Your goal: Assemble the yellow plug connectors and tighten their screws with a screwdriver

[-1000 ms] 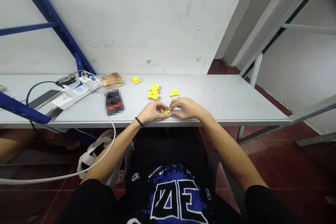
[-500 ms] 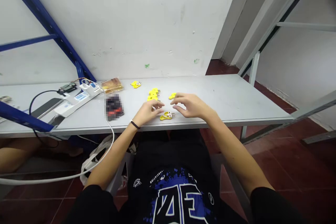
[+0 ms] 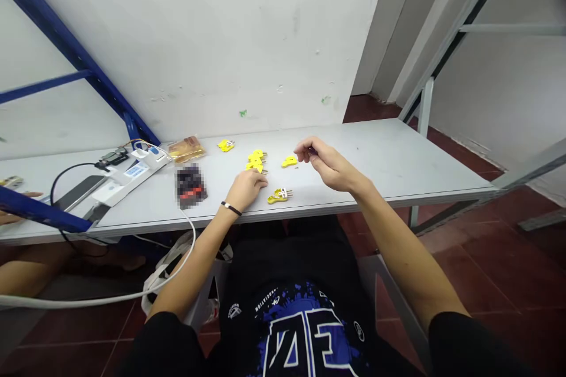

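My right hand (image 3: 329,166) is raised above the table, its fingers curled around a small dark object (image 3: 313,151) that is mostly hidden in the palm. Just left of it lies a yellow plug cover (image 3: 289,161). My left hand (image 3: 247,188) rests on the table, fingers lowered and loosely bent beside a cluster of several yellow plugs (image 3: 256,159) with metal pins. Between the hands and closer to the front edge is an opened yellow plug (image 3: 277,195), its white inside showing and its pins pointing right.
Another yellow plug (image 3: 226,145) lies farther back. At left are a clear bag (image 3: 186,149), a blurred dark-and-red item (image 3: 191,186), a white power strip (image 3: 132,175) and a dark flat device (image 3: 79,191). A white cable (image 3: 174,271) hangs past the table edge. Another person's hand (image 3: 17,212) shows far left.
My right hand has lifted away from the opened plug and turned, its fingers now closed around something dark. My left hand has drawn back slightly and settled on the table.
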{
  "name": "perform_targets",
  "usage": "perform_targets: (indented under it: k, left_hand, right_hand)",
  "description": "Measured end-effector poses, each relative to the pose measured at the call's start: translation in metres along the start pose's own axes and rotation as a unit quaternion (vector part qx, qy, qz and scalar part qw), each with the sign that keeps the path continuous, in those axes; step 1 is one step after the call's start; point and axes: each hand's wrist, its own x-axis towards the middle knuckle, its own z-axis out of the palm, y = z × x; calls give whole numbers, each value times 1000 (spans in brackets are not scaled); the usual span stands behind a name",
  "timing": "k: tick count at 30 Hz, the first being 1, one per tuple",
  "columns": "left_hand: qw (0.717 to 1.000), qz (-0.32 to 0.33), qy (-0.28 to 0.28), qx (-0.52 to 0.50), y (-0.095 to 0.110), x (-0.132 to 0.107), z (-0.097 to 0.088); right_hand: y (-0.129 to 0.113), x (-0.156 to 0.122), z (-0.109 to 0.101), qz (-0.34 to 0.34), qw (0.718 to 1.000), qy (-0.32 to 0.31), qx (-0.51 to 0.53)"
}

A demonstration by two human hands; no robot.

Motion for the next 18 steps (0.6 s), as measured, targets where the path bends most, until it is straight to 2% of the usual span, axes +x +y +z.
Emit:
perform_targets:
  k: [4, 6, 13, 18]
  left_hand:
    - [1000, -5, 15, -22, 3, 0, 1]
    - [997, -14, 26, -67, 7, -1, 1]
    - [957, -41, 57, -282, 22, -9, -4]
    - [936, -8, 70, -344, 28, -12, -7]
  right_hand:
    - [3, 1, 3, -10, 1000, -7, 28]
    - [6, 2, 6, -19, 998, -2, 54]
    - [5, 7, 22, -13, 981, 116, 156]
    - [1, 7, 26, -26, 975, 135, 176]
